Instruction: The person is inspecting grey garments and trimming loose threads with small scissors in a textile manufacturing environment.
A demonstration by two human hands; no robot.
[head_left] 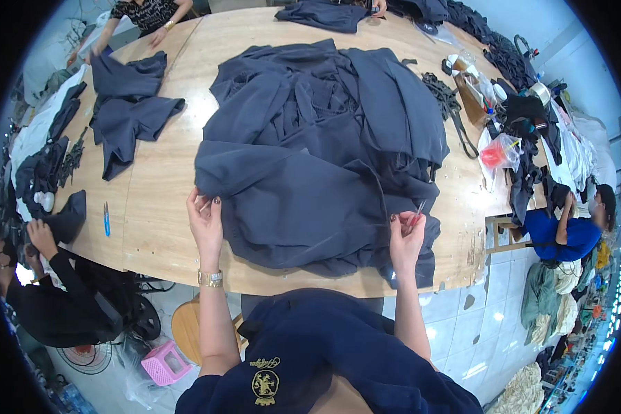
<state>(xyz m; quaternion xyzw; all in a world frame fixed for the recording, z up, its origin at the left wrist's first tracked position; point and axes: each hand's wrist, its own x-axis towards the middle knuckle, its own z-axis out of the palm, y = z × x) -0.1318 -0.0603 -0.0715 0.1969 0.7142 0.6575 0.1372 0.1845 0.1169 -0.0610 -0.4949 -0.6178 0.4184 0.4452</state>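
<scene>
A dark navy garment (297, 200) lies spread before me, on top of a heap of similar dark garments (303, 90). At its left edge my left hand (205, 224) pinches the cloth between thumb and fingers. My right hand (406, 241) is closed around small red-handled thread snips (415, 217), whose pale blades point up and away from me. That hand is right beside the garment's right edge; whether its fingertips also grip the cloth I cannot tell.
Blue-handled snips (106, 219) lie on the wooden table (159, 234) at left, near more dark pieces (127, 110). A red-filled plastic bag (500, 152) and dark straps (448, 103) lie at right. Co-workers sit or stand around the table. A wooden stool (186, 324) and pink basket (165, 362) stand below.
</scene>
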